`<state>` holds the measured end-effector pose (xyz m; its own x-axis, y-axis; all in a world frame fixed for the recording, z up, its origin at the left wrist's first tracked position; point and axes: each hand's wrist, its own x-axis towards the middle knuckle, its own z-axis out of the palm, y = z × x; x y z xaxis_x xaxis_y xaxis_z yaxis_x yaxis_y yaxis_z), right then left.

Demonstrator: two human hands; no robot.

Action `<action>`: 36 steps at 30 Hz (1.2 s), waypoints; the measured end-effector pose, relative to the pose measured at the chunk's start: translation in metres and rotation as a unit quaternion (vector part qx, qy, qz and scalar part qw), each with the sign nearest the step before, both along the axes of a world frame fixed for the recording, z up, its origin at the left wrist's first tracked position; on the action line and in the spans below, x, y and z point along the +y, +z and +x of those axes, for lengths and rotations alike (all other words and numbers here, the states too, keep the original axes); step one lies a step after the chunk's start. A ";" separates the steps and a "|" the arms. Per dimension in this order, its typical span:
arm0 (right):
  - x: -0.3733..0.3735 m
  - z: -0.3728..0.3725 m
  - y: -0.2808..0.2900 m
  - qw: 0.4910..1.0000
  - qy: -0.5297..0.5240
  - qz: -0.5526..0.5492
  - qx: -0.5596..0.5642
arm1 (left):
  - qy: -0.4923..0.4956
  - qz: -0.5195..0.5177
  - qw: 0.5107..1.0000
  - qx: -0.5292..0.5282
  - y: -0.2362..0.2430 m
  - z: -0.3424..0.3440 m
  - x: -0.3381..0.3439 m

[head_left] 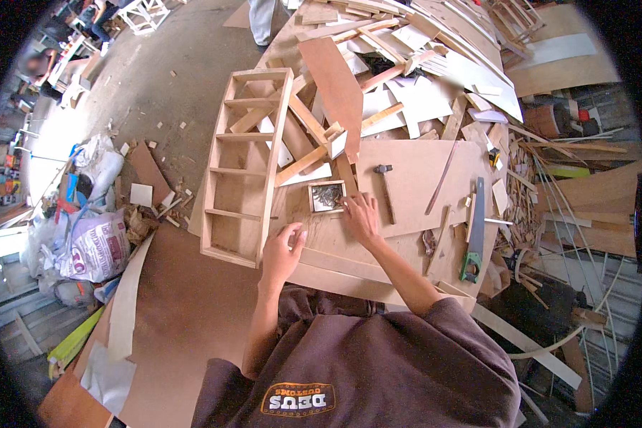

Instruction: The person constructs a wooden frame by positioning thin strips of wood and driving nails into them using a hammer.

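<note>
Small box [311,199] is seen just left of right grip [362,217], fingers bent, hold unclear; left grip [283,250] is half-curled beside frame [277,157], hold unclear.

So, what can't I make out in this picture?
All in the head view:
Small dark metal pieces in the square wooden box: too small to identify.
Right hand: anything it might grip is hidden behind it.
Person in pale trousers: upper body cut off by top edge.
Anything beneath the brown-and-white wood offcuts: hidden by them.

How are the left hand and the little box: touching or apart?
Apart. The head view shows wooden tabletop between the left hand and the little box.
</note>
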<state>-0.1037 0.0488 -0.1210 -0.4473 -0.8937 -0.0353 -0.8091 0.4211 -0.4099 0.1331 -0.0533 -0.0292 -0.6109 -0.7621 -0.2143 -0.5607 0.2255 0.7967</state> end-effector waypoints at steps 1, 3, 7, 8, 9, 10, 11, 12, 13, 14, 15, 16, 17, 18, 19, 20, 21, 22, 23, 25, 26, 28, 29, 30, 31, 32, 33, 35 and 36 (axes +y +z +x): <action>-0.008 0.005 -0.007 1.000 -0.007 -0.015 0.011 | 0.003 0.013 1.000 0.019 0.002 -0.002 -0.001; -0.022 0.009 -0.028 0.998 -0.025 -0.050 0.034 | -0.007 0.020 0.999 0.032 0.001 -0.005 -0.004; -0.034 0.016 -0.039 0.997 -0.037 -0.007 0.063 | -0.020 0.021 0.999 0.039 -0.006 -0.004 -0.006; -0.033 0.019 -0.039 0.997 -0.042 -0.013 0.071 | -0.018 0.027 0.998 0.048 -0.007 -0.004 -0.006; -0.033 0.021 -0.039 0.996 -0.046 -0.019 0.079 | -0.018 0.031 0.998 0.050 -0.009 -0.004 -0.006; -0.033 0.021 -0.040 0.996 -0.033 -0.020 0.081 | -0.018 0.034 0.998 0.053 -0.009 -0.005 -0.007; -0.032 0.019 -0.040 0.996 -0.019 -0.020 0.084 | -0.019 0.037 0.998 0.056 -0.008 -0.006 -0.007; -0.032 0.019 -0.041 0.996 -0.006 -0.020 0.086 | -0.015 0.047 0.997 0.058 -0.008 -0.006 -0.006; -0.033 0.019 -0.042 0.995 -0.002 -0.009 0.102 | -0.015 0.055 0.997 0.061 -0.007 -0.007 -0.007; -0.035 0.019 -0.044 0.993 0.002 0.002 0.119 | -0.014 0.064 0.996 0.063 -0.006 -0.008 -0.008; -0.037 0.018 -0.045 0.991 0.006 0.013 0.135 | -0.018 0.062 0.996 0.064 -0.006 -0.008 -0.008; -0.043 0.018 -0.042 0.995 -0.022 0.030 0.097 | -0.020 0.057 0.996 0.065 -0.007 -0.008 -0.009; -0.048 0.018 -0.038 0.996 -0.050 0.048 0.060 | -0.021 0.052 0.996 0.067 -0.008 -0.008 -0.008; -0.053 0.018 -0.034 0.995 -0.076 0.066 0.022 | -0.021 0.044 0.996 0.069 -0.009 -0.007 -0.008; -0.055 0.016 -0.037 0.993 -0.072 0.088 0.021 | -0.025 0.036 0.996 0.073 -0.011 -0.008 -0.007; -0.056 0.014 -0.040 0.991 -0.068 0.110 0.020 | -0.028 0.028 0.996 0.076 -0.013 -0.009 -0.007; -0.057 0.013 -0.043 0.989 -0.063 0.133 0.019 | -0.032 0.028 0.996 0.079 -0.014 -0.009 -0.007; -0.058 0.013 -0.043 0.990 -0.049 0.130 0.025 | -0.036 0.029 0.996 0.081 -0.016 -0.009 -0.007; -0.059 0.014 -0.042 0.991 -0.035 0.128 0.032 | -0.039 0.029 0.995 0.084 -0.017 -0.010 -0.008; -0.061 0.010 -0.042 0.994 -0.023 0.105 0.022 | -0.040 0.041 0.995 0.086 -0.017 -0.010 -0.010; -0.059 0.007 -0.042 0.996 -0.043 0.073 0.002 | -0.040 0.047 0.994 0.088 -0.016 -0.011 -0.010; -0.056 0.002 -0.035 0.996 -0.076 0.008 -0.041 | -0.048 0.039 0.995 0.084 -0.013 -0.012 -0.010; -0.056 0.001 -0.030 0.991 -0.102 -0.013 -0.086 | -0.050 0.036 0.995 0.081 -0.012 -0.012 -0.010; -0.056 -0.001 -0.024 0.983 -0.127 -0.033 -0.131 | -0.047 0.037 0.995 0.077 -0.011 -0.012 -0.011; -0.053 -0.003 -0.018 0.971 -0.152 -0.051 -0.175 | -0.044 0.040 0.995 0.074 -0.011 -0.013 -0.011; -0.050 -0.004 -0.012 0.958 -0.159 -0.067 -0.229 | -0.042 0.044 0.996 0.072 -0.011 -0.013 -0.010; -0.049 -0.005 -0.007 0.942 -0.165 -0.082 -0.282 | -0.038 0.043 0.996 0.075 -0.011 -0.013 -0.008; -0.048 -0.005 0.007 0.904 -0.179 -0.115 -0.371 | -0.033 0.036 0.995 0.085 -0.014 -0.012 -0.008; -0.046 -0.001 0.014 0.884 -0.186 -0.129 -0.408 | -0.036 0.029 0.995 0.085 -0.015 -0.011 -0.009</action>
